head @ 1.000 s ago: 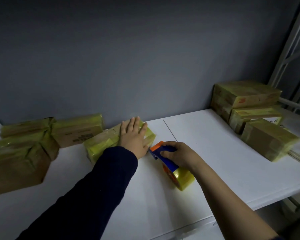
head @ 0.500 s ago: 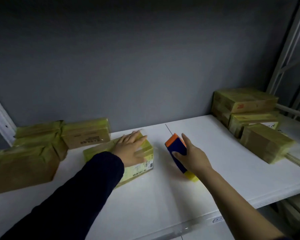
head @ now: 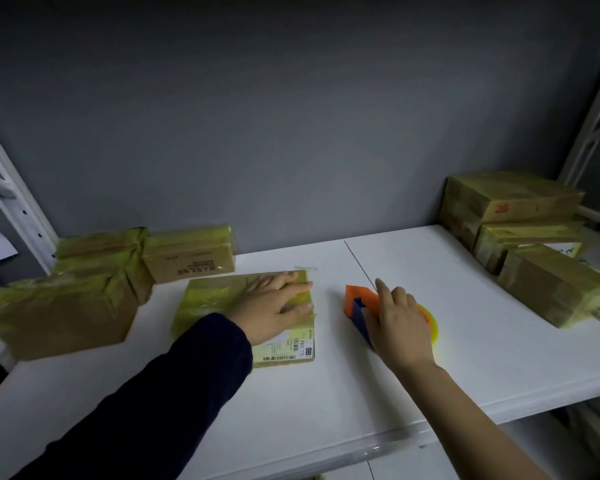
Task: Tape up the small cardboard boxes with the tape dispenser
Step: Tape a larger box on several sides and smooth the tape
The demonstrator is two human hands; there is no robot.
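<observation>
Box (head: 215, 296) now square-on | left hand (head: 274, 306) flat atop, grip wide | right hand (head: 400, 327) holds lowered tape dispenser (head: 359, 295)

Pretty much everything here is brown cardboard under yellow-green tape: the box (head: 222, 299) mid-frame, the pile (head: 66, 313) at the left, the stack (head: 551, 282) at the right. The mid-frame one has a white label (head: 291, 348) with black barcodes. Tape dispenser (head: 359, 296) is orange and blue, with a yellow roll (head: 432, 323). Shelf (head: 326, 410) is white, wall (head: 291, 133) flat grey, sleeve (head: 170, 393) dark navy.

Dim scene, soft focus, wide-angle bending at edges, faint shadows
</observation>
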